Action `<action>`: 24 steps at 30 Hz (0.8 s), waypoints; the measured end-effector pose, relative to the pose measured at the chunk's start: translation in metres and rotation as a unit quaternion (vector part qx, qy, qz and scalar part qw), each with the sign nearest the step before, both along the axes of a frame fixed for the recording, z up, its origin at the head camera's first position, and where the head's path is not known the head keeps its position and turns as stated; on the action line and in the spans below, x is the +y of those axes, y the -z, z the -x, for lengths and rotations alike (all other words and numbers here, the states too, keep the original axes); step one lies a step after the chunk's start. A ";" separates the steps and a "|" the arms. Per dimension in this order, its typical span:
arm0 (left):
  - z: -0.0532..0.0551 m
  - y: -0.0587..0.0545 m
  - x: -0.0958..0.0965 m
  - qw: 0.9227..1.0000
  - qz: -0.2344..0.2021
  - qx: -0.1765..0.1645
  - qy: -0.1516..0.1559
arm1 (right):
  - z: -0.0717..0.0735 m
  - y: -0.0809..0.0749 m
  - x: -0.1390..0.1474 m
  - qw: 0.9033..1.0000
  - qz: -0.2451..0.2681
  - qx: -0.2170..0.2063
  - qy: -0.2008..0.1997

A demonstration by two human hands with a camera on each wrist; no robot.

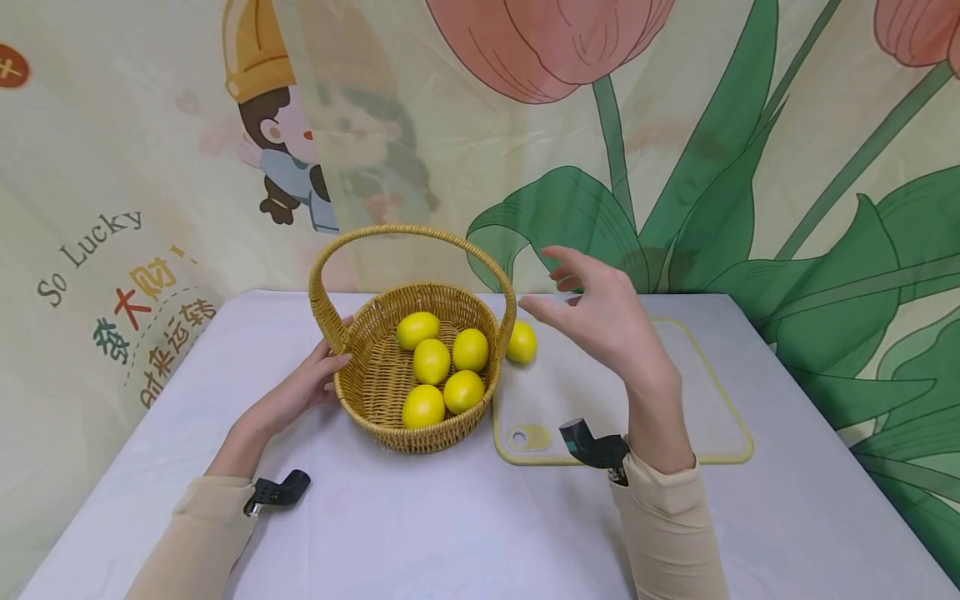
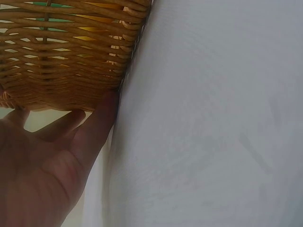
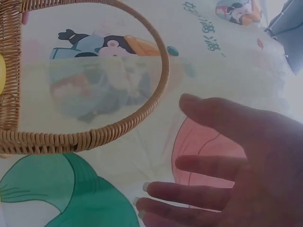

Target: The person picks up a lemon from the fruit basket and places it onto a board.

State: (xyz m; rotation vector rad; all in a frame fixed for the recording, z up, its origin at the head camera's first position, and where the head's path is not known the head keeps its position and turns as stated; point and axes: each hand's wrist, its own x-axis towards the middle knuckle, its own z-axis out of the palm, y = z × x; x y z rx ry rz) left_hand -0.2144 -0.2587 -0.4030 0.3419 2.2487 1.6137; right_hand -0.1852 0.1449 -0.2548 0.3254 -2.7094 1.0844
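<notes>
A woven wicker basket (image 1: 427,437) with a tall arched handle (image 1: 408,230) stands on the table and holds several yellow lemons (image 1: 431,361). My left hand (image 1: 303,383) rests against the basket's left side, fingers spread on the weave. In the left wrist view, its fingers (image 2: 97,125) touch the wicker wall near the tablecloth. My right hand (image 1: 600,312) is raised to the right of the handle, thumb and fingers apart, with nothing in it. One more lemon (image 1: 521,342) sits just right of the basket, on a pale cutting board (image 1: 577,400).
The yellow-edged cutting board lies beside the basket, partly beneath my right arm. A white cloth (image 1: 397,525) covers the table. Behind its back edge hangs a printed curtain (image 1: 465,150) with tulips and cartoon figures. Each wrist carries a small black camera (image 1: 596,446).
</notes>
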 end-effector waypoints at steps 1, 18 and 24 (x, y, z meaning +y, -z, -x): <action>0.000 0.000 0.000 1.000 0.000 0.000 0.000 | -0.002 -0.001 -0.001 1.000 -0.003 0.000 -0.005; 0.001 -0.001 0.000 1.000 -0.012 -0.004 0.003 | -0.026 -0.010 -0.016 0.990 -0.024 0.069 -0.124; 0.001 -0.001 0.000 1.000 -0.017 -0.005 0.003 | -0.028 -0.007 -0.024 0.985 -0.038 0.076 -0.152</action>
